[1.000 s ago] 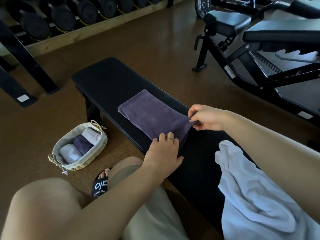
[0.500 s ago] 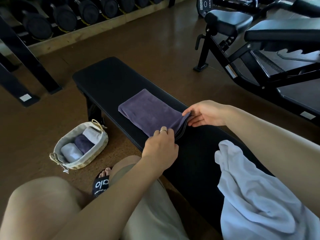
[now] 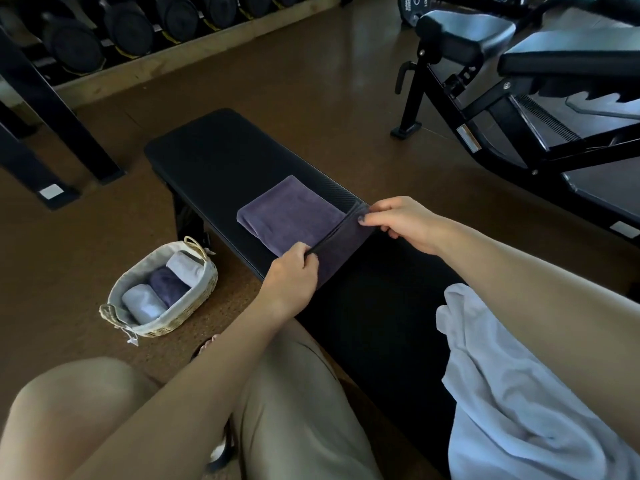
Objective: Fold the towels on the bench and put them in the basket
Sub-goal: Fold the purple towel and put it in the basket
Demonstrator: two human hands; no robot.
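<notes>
Purple towel [image 3: 294,216] flat across black bench [image 3: 214,157], near end raised in fold. My left hand [image 3: 294,275] pinches fold's near corner, fingers curled on cloth; right hand [image 3: 401,220] pinches far corner, thumb and fingertips on edge. Both forearms reach in from lower frame. White towel [image 3: 512,393] heaped on bench by right arm. Wicker basket [image 3: 194,306] on floor left of bench holds three rolled towels: white, purple, white.

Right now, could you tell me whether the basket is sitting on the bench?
No, the basket sits on the floor beside the bench, holding three rolled towels.
</notes>
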